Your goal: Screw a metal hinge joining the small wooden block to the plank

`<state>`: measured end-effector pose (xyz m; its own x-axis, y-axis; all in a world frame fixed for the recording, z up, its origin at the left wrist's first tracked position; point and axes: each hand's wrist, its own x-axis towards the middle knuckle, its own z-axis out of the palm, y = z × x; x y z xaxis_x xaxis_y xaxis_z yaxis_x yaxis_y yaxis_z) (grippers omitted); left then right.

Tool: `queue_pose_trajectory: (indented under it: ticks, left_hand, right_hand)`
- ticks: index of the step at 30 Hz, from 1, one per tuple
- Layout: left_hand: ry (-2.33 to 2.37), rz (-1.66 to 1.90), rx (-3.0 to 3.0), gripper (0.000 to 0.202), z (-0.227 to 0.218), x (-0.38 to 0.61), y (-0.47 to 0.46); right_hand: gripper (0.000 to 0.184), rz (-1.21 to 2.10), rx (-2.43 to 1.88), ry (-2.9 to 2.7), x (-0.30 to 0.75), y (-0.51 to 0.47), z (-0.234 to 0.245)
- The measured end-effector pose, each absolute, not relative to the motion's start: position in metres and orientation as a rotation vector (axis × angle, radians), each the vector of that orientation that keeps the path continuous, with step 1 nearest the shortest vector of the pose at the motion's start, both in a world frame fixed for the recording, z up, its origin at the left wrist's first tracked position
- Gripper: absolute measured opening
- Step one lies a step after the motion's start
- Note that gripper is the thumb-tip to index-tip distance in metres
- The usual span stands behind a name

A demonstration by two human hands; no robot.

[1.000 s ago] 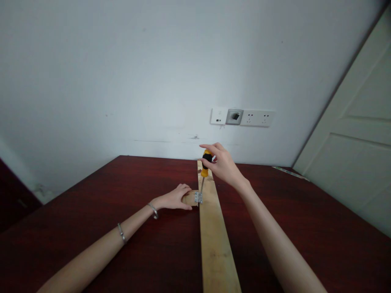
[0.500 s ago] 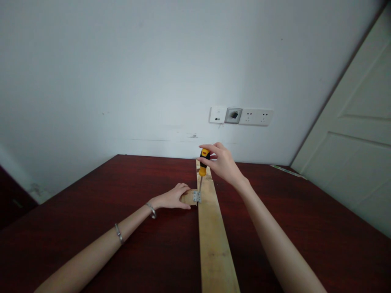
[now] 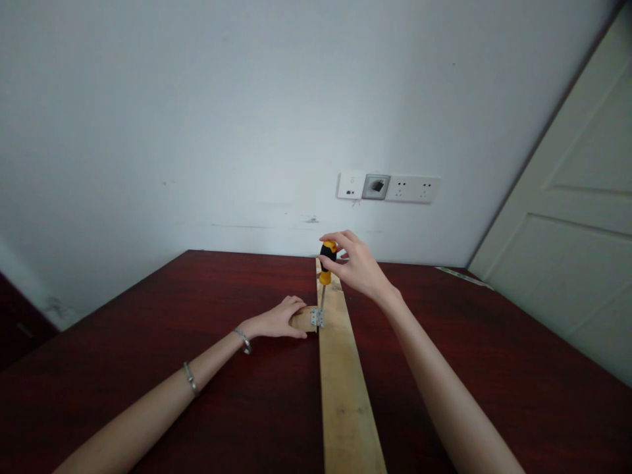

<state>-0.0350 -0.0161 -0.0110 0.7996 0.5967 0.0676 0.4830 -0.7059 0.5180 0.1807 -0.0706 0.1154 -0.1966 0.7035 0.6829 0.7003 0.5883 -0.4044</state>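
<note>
A long pale wooden plank (image 3: 345, 388) lies lengthwise on the dark red table (image 3: 148, 342). A small wooden block (image 3: 302, 319) sits against the plank's left edge, joined to it by a small metal hinge (image 3: 316, 318). My left hand (image 3: 276, 320) is closed over the block and presses it down. My right hand (image 3: 358, 266) grips the yellow and black handle of a screwdriver (image 3: 326, 263), held upright. The screwdriver's tip rests on the hinge.
A white wall rises behind the table, with a row of sockets (image 3: 388, 187) just above my right hand. A pale door (image 3: 573, 224) stands at the right. The table's far edge meets the wall.
My right hand's fingers have shifted slightly round the screwdriver handle. The view has drifted a little. My left hand has stayed on the block.
</note>
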Motion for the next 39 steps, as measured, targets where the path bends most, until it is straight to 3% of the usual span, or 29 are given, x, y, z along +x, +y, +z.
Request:
queue_pose_trajectory:
  ticks: [5, 11, 19, 25, 28, 33, 39]
  left_hand:
    - [0.798, 0.321, 2.489, 0.062, -0.009, -0.035, -0.017]
    - [0.794, 0.327, 2.482, 0.063, -0.01, -0.036, -0.016]
    - [0.786, 0.323, 2.48, 0.063, -0.011, -0.036, -0.016]
    - [0.792, 0.304, 2.496, 0.064, -0.011, -0.036, -0.015]
    - [0.768, 0.237, 2.527, 0.067, -0.007, -0.036, -0.012]
    - [0.759, 0.019, 2.555, 0.092, 0.006, -0.033, 0.005]
    - [0.739, -0.147, 2.462, 0.085, 0.023, -0.024, 0.035]
  right_hand:
    - [0.028, -0.036, -1.158, -1.913, 0.182, -0.069, 0.115]
    - [0.039, -0.04, -1.125, -1.909, 0.183, -0.066, 0.115]
    - [0.029, -0.058, -1.164, -1.923, 0.182, -0.07, 0.116]
    - [0.039, -0.059, -1.087, -1.94, 0.183, -0.064, 0.113]
    - [0.044, -0.019, -1.062, -1.921, 0.183, -0.064, 0.114]
    - [0.04, -0.004, -1.068, -1.916, 0.183, -0.065, 0.117]
    - [0.037, 0.031, -1.098, -1.919, 0.182, -0.068, 0.121]
